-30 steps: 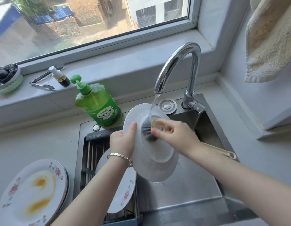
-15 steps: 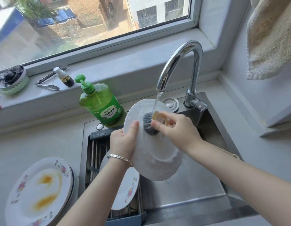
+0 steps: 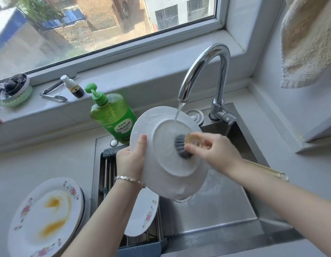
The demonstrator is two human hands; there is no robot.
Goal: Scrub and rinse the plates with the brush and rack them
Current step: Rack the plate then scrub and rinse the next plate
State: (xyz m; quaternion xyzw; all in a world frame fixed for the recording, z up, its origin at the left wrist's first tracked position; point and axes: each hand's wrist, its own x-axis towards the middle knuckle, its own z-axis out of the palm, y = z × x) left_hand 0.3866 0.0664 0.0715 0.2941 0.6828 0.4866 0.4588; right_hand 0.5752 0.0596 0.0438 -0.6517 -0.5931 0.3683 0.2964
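My left hand (image 3: 132, 160) grips the left rim of a white plate (image 3: 162, 164), held tilted over the sink with its underside facing me. Water from the faucet (image 3: 203, 71) runs onto the plate's upper part. My right hand (image 3: 214, 153) grips a wooden-handled brush (image 3: 182, 146), whose dark bristles press on the plate's base ring; the handle's end (image 3: 278, 174) sticks out past my wrist. A flowered plate (image 3: 142, 214) lies on the rack (image 3: 107, 175) at the sink's left. A stack of dirty flowered plates (image 3: 46, 217) with orange smears sits on the counter.
A green dish soap bottle (image 3: 112, 115) stands behind the sink's left corner. The steel sink basin (image 3: 222, 206) lies below the plate. On the window sill are tongs (image 3: 53, 93), a small spray bottle (image 3: 72, 87) and a round holder (image 3: 13, 90). A towel (image 3: 309, 39) hangs at the upper right.
The brush has slid from the plate's upper middle toward its right side, and the plate has tilted so its base ring faces me more fully. The view shifted slightly.
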